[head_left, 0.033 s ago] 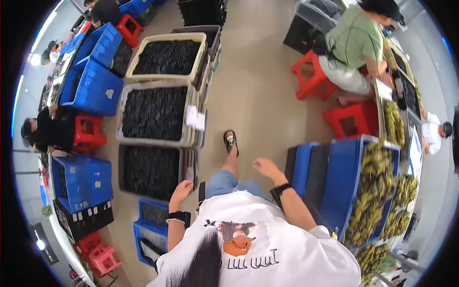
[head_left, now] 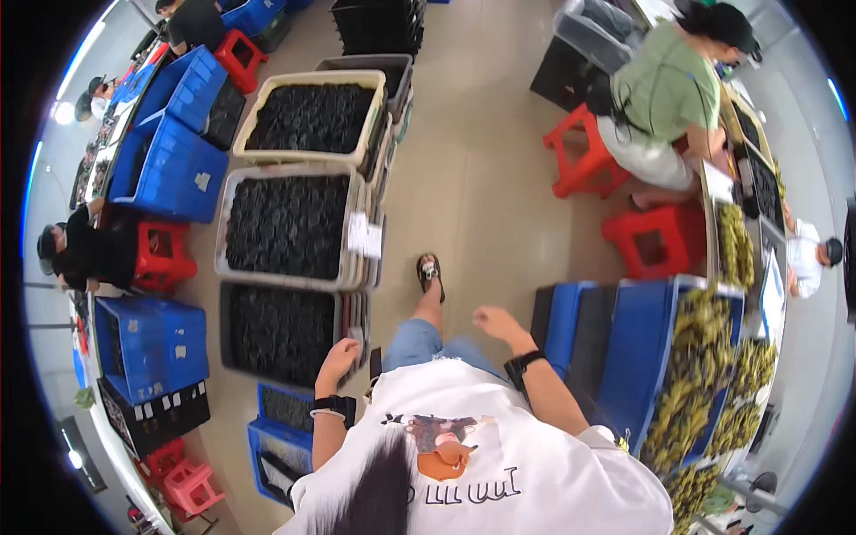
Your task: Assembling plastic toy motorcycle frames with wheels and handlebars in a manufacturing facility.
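My left hand (head_left: 340,358) hangs by my side with its fingers loosely curled, and nothing shows in it. It is close to the right side of a dark grey bin (head_left: 343,312) heaped with small black pieces. My right hand (head_left: 499,323) swings in front of my hip, its fingers curled in, with no object visible. To its right stand blue and grey crates (head_left: 584,321). Both wrists carry black bands. My sandalled foot (head_left: 430,272) is on the floor between the two rows.
Stacked bins (head_left: 230,223) full of black pieces line the left, with blue crates (head_left: 156,343) and red stools (head_left: 162,254) beyond. At right, a blue crate (head_left: 624,357) holds yellow-green pieces. A person in green (head_left: 664,85) sits on a red stool at a bench.
Bins on the left and crates on the right sit slightly lower in view. My hands keep nearly the same pose, and the seated person in green has shifted slightly.
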Demonstrator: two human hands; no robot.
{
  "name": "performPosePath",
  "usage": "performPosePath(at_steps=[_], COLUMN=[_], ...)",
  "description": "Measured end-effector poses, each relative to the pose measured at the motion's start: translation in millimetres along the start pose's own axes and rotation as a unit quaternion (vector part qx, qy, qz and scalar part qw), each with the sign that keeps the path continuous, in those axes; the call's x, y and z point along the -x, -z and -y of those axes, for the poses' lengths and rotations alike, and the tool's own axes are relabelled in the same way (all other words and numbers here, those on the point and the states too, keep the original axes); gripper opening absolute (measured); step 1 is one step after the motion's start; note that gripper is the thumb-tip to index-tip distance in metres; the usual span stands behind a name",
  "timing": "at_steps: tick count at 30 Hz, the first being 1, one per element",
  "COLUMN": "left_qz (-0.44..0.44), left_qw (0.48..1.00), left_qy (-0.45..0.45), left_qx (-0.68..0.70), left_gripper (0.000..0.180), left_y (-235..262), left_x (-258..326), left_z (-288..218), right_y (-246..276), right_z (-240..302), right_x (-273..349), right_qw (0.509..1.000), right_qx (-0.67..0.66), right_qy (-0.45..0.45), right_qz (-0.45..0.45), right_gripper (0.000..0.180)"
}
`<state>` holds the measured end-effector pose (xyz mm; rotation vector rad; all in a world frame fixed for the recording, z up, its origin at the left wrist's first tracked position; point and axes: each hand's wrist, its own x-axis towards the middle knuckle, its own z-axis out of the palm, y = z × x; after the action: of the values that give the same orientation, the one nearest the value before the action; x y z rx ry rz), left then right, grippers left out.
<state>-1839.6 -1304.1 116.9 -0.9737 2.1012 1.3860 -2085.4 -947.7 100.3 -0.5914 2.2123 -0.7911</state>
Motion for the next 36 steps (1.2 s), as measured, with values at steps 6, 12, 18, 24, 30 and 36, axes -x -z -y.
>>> performPosePath(at_steps=[6,12,18,24,30,36], left_qz=[-0.074,-0.061,-0.152,-0.113,-0.061,-0.072], left_qw=[0.991,0.994,0.981,0.974,0.940,0.945], left_qy=[-0.113,-0.086,0.042,0.153,0.202,0.172], left_qx=[0.006,0.042,0.112,0.121,0.266,0.269], left_gripper=[0.027,0.026,0.024,0.022,0.022,0.019], left_y=[81,144,176,186,194,197], left_x=[-131,-211,-307,-425,-519,-621], left_z=[-199,-291,-363,-476,-554,-576], right_y=[109,207,251,262,212,173], right_z=[15,59,61,31,38,25], right_x=[-141,-353,-618,-886,-1055,-1092], right_qw=[0.991,0.950,0.903,0.887,0.914,0.865], right_qx=[-0.041,-0.263,-0.370,-0.361,-0.342,-0.381], right_qy=[-0.103,-0.157,-0.202,-0.273,-0.219,-0.327], right_qz=[0.069,0.066,0.082,0.095,0.001,0.015], right_gripper=[0.027,0.023,0.022,0.031,0.067,0.070])
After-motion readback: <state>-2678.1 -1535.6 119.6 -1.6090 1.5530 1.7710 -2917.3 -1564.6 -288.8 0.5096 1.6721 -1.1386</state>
